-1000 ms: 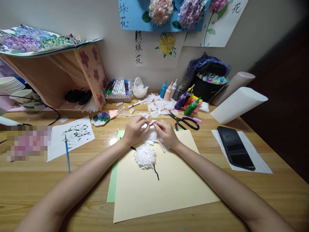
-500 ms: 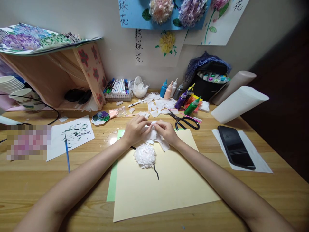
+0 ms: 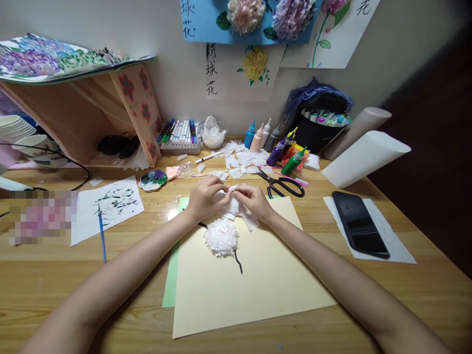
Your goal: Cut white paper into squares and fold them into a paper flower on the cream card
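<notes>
My left hand and my right hand meet above the top of a cream paper sheet. Between their fingertips they pinch a small piece of white tissue paper. More white paper strips lie loose just below the fingers. On the cream sheet, close to my left wrist, sits a fluffy white paper flower. A black stem line runs down from its lower right. A green sheet shows under the cream one.
Black-handled scissors, glue or paint bottles and white paper scraps lie beyond my hands. At right are a phone and a white roll. A blue paintbrush rests on a paint-marked sheet at left.
My fingers have shifted very slightly around the white tissue paper piece, which stays pinched between both hands. The flower and sheets stay in place.
</notes>
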The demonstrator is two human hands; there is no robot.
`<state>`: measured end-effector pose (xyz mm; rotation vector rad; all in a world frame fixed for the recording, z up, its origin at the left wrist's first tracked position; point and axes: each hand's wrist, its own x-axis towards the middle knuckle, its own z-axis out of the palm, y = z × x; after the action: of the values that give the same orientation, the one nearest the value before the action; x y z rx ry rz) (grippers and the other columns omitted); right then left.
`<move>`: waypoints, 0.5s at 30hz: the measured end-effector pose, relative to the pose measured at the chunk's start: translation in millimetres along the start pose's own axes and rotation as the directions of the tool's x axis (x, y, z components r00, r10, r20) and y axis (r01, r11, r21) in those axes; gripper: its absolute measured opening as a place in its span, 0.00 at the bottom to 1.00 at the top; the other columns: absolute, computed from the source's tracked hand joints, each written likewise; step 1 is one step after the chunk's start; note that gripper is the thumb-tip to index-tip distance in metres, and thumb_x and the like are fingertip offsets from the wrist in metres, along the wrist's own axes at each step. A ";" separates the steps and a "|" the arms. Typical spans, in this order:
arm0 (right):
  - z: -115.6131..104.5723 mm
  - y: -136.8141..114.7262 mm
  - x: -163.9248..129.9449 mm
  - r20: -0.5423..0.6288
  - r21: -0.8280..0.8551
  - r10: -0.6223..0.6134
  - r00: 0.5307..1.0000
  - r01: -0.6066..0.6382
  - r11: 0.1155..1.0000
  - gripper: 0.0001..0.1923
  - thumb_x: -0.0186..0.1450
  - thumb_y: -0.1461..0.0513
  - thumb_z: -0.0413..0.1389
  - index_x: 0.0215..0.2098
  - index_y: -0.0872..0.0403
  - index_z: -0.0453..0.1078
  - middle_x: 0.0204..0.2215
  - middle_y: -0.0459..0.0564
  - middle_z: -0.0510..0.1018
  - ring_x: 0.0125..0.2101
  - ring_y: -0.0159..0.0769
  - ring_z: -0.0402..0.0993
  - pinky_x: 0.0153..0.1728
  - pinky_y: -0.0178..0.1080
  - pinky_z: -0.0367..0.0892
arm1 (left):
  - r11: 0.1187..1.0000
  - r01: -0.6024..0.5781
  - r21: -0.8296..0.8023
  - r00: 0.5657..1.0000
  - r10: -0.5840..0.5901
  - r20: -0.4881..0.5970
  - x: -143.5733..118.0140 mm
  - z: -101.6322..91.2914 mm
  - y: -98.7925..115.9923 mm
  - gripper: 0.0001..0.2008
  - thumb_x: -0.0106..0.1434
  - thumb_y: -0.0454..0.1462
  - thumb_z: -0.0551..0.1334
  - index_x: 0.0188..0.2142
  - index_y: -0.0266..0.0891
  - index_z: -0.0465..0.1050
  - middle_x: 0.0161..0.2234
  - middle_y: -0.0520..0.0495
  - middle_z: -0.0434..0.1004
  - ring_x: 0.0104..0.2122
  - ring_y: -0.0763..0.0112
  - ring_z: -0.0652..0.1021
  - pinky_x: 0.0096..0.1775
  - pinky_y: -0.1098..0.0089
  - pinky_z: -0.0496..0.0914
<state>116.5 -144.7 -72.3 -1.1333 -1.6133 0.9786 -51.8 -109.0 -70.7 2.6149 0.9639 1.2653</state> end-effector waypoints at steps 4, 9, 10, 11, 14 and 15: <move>0.0 0.2 0.6 0.013 0.004 0.011 1.000 -0.011 1.000 0.10 0.59 0.61 0.52 0.33 0.55 0.75 0.32 0.50 0.77 0.35 0.37 0.71 0.36 0.37 0.63 | 1.000 -0.006 0.025 1.000 0.006 -0.001 -0.6 0.7 -0.3 0.07 0.57 0.39 0.59 0.27 0.39 0.73 0.26 0.49 0.71 0.29 0.71 0.70 0.32 0.70 0.65; -0.1 0.9 0.5 0.016 -0.050 0.006 1.000 -0.005 0.999 0.10 0.59 0.62 0.52 0.32 0.56 0.75 0.29 0.50 0.76 0.31 0.35 0.70 0.32 0.36 0.62 | 0.999 0.004 0.035 1.000 -0.003 -0.015 0.0 1.5 -0.6 0.07 0.56 0.37 0.59 0.23 0.39 0.72 0.25 0.49 0.71 0.28 0.72 0.70 0.31 0.70 0.65; 0.1 0.9 0.3 0.016 -0.055 0.008 1.000 -0.007 0.998 0.10 0.59 0.62 0.52 0.31 0.56 0.75 0.28 0.49 0.76 0.30 0.35 0.69 0.32 0.36 0.62 | 0.999 0.007 0.031 1.000 -0.007 -0.016 0.2 1.5 -0.6 0.07 0.56 0.37 0.59 0.23 0.39 0.72 0.25 0.49 0.72 0.28 0.72 0.70 0.31 0.70 0.65; 0.3 1.0 0.1 0.016 -0.057 0.010 1.000 -0.010 0.998 0.10 0.58 0.62 0.52 0.31 0.56 0.75 0.28 0.49 0.76 0.30 0.34 0.69 0.31 0.36 0.62 | 1.000 0.010 0.026 1.000 -0.009 -0.015 0.3 1.5 -0.7 0.08 0.56 0.37 0.59 0.23 0.39 0.72 0.25 0.49 0.72 0.28 0.72 0.70 0.31 0.70 0.65; 0.9 0.9 -0.4 0.016 -0.047 0.012 1.000 -0.011 0.999 0.09 0.58 0.62 0.53 0.31 0.57 0.74 0.27 0.49 0.75 0.29 0.33 0.68 0.29 0.35 0.61 | 1.000 0.016 0.016 1.000 -0.016 -0.009 0.5 1.4 -0.6 0.08 0.56 0.37 0.59 0.23 0.39 0.72 0.24 0.49 0.72 0.28 0.72 0.70 0.31 0.70 0.65; 1.0 1.0 -0.5 0.015 -0.045 0.011 1.000 -0.011 0.999 0.09 0.58 0.62 0.53 0.31 0.57 0.74 0.26 0.49 0.74 0.28 0.33 0.67 0.28 0.35 0.60 | 1.000 0.017 0.015 1.000 -0.017 -0.009 0.5 1.5 -0.6 0.08 0.56 0.37 0.59 0.22 0.39 0.72 0.24 0.49 0.72 0.28 0.72 0.70 0.31 0.70 0.65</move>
<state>115.8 -145.1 -73.6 -1.1686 -1.6496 0.9646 -50.9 -108.0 -71.5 2.6089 0.9993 1.2712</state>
